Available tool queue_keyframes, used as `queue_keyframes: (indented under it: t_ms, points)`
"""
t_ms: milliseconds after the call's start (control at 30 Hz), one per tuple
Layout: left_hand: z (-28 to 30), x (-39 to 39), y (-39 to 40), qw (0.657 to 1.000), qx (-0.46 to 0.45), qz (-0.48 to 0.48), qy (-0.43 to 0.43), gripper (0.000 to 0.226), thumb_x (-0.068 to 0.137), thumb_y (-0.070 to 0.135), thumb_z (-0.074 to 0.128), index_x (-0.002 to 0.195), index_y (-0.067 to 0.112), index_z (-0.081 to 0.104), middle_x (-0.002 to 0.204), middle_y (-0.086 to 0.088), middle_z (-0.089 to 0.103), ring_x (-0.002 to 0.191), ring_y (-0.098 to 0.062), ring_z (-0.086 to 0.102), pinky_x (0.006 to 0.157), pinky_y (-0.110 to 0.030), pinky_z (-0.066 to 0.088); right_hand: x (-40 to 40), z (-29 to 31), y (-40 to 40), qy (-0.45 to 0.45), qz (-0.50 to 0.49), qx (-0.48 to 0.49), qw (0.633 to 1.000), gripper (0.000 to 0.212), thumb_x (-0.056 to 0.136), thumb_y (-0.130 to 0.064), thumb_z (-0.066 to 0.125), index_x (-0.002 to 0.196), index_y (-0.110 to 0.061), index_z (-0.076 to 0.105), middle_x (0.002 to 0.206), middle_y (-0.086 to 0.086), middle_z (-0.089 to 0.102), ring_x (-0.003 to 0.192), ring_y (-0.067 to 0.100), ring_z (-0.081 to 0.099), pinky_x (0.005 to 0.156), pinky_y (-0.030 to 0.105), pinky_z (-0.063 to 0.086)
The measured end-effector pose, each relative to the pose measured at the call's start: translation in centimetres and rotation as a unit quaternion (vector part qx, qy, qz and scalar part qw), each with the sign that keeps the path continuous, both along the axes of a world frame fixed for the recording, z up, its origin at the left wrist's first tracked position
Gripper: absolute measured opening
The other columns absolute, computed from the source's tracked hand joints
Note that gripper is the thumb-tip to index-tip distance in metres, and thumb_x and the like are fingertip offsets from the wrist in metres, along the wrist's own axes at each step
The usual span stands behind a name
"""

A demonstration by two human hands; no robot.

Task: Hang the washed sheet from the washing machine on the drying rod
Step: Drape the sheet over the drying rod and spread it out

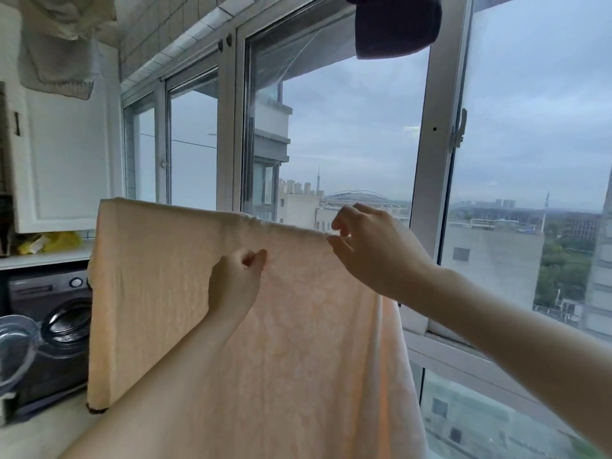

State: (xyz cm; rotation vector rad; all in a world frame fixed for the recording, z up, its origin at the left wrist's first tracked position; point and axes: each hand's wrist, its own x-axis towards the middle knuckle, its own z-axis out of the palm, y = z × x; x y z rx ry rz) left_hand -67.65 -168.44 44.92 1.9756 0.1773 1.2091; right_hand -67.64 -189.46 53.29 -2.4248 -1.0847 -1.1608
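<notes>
Hanging sheet [159,293], top edge horizontal

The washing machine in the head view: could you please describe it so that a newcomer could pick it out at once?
Start at the long row of windows and follow it to its left end, then drop below the white shelf there. The washing machine stands under that shelf, left of the hanging peach sheet. It is the only dark grey thing there, with a round glass door swung open.
</notes>
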Motion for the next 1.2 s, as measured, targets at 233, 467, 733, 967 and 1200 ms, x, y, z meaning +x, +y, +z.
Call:
queue_keyframes:
  t_ms: [233, 467, 733, 967, 1200]
  points:
    - [4.3, 1.3, 0.4, 0.989, 0.135, -0.032, -0.058, 0.016, 0.092, 0.018, 0.058, 0.106, 0.015, 0.066, 0.102, 0.008, 0.061, 0.095, -0.005, 0.054, 0.077, -0.006, 0.035, 0.4, 0.8, 0.0, 0.062, 0.013, 0.074, 0.995, 0.016, 0.088, -0.014, 0.052, 0.085, -0.015, 0.068, 0.086, 0.002, 0.068, 0.078, 0.021, 0.062, 0.070, 0.036, 0.053]
    - [5.1, 2.1, 0.1, 0.990, 0.104, -0.085, -0.050, 0.011, 0.092, 0.016, 0.059, 0.094, 0.010, 0.068, 0.091, 0.005, 0.067, 0.089, 0.001, 0.059, 0.079, -0.016, 0.045, 0.5, 1.4, -0.4, 0.114, -0.018, 0.044, 0.992, 0.029, 0.096, -0.022, 0.052, 0.091, 0.003, 0.065, 0.090, 0.018, 0.066, 0.083, 0.033, 0.062, 0.070, 0.038, 0.050]
    - [5.5, 2.9, 0.0, 0.990, 0.120, -0.058, -0.049, 0.012, 0.095, 0.018, 0.053, 0.092, 0.013, 0.063, 0.092, 0.002, 0.064, 0.089, -0.008, 0.057, 0.073, -0.013, 0.041, 0.1, 1.1, -2.0, 0.107, -0.032, 0.052, 0.992, 0.033, 0.097, -0.025, 0.049, 0.068, -0.009, 0.054, 0.067, 0.006, 0.056, 0.065, 0.023, 0.052, 0.055, 0.031, 0.040]
    - [6.3, 3.2, -0.3, 0.986, 0.122, -0.042, -0.105, 0.012, 0.095, 0.017, 0.053, 0.093, 0.012, 0.063, 0.091, 0.003, 0.063, 0.087, -0.007, 0.056, 0.070, -0.006, 0.038, 1.5, 3.4, -2.5, 0.197, -0.045, 0.085, 0.976, 0.045, 0.098, -0.024, 0.049, 0.058, -0.009, 0.035, 0.057, 0.005, 0.036, 0.055, 0.022, 0.032, 0.047, 0.027, 0.026]
    - [3.9, 4.1, -0.4, 0.981, 0.145, -0.070, -0.112, 0.009, 0.095, 0.014, 0.053, 0.092, 0.011, 0.061, 0.088, 0.004, 0.061, 0.086, -0.004, 0.056, 0.074, -0.007, 0.041, 1.7, 1.7, -4.7, 0.180, -0.012, 0.071, 0.981, 0.037, 0.097, -0.028, 0.051, 0.065, -0.009, 0.056, 0.052, 0.002, 0.056, 0.043, 0.011, 0.056, 0.048, 0.022, 0.046]
